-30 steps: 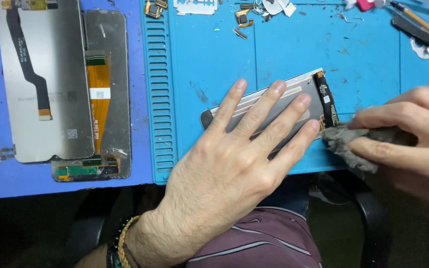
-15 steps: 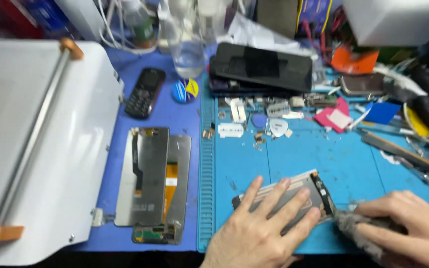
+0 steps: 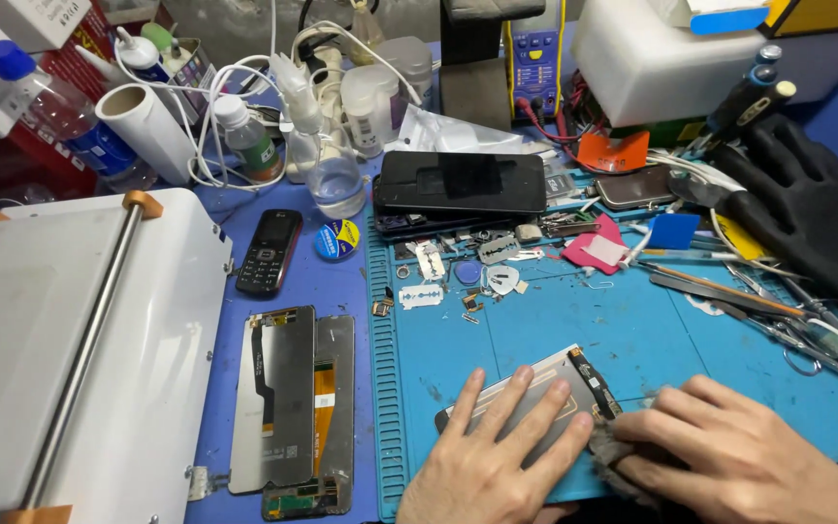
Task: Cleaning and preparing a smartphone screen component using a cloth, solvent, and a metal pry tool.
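The phone screen panel (image 3: 545,393) is laid flat, back side up, on the blue work mat (image 3: 652,330), at about 6 o'clock in the head view. It is pinned by the left hand (image 3: 492,456) – fingers spread and pressed flat across the panel, nothing gripped. The right hand (image 3: 729,456) is seen at 5 o'clock, fingers curled down over a grey cloth (image 3: 613,456), which is pressed against the panel's right end beside its flex cable.

At 7 o'clock from the panel, two more display panels (image 3: 293,408) are stacked on the blue surface, an orange flex visible on the lower one. Left of those, at 9 o'clock, a white flat machine with a metal bar (image 3: 70,369) is placed. At 11 o'clock a small black keypad phone (image 3: 269,250) is found, with a clear bottle (image 3: 335,180) just above it. At 12 o'clock a black phone (image 3: 463,181) is laid face up – loose metal shields and a razor blade (image 3: 421,297) are scattered below it. At 2 o'clock a black glove (image 3: 807,204) and tweezers (image 3: 729,291) are seen.
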